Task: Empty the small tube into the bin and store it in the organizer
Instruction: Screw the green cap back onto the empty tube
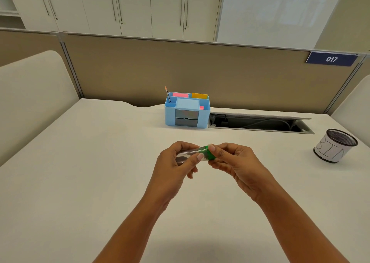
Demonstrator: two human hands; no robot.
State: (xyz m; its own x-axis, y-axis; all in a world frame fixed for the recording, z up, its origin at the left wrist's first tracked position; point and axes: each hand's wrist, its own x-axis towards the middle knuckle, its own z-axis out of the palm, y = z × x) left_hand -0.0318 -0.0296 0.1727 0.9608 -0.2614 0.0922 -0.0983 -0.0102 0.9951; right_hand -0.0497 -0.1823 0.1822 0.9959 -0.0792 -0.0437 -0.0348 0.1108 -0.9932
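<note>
Head view, nearest first: both forearms reach in from the bottom edge and meet above the white desk (100,162). The left hand (174,162) is closed around the body of the small clear tube (190,152), which lies roughly level in the air with something dark showing at its left end inside the palm. The right hand (232,160) pinches the green cap (209,153) at the tube's right end between thumb and fingers. The cap looks seated on the tube, so the step in hand is probably opening it.

Further back and off to the right stands the mesh cup with a paper label reading BIN (336,145), well apart from the hands. Beyond that, a cable tray (260,124) is sunk open in the desk, and just left of it sits the blue organizer (187,110), holding a pencil (167,94) and coloured notes.

The risk, as I judge it: the tube is level and far from the bin, so if the cap comes free with a jerk here, the contents could scatter over the desk. Carried open towards the bin, it could also spill, or tip into the tray.
</note>
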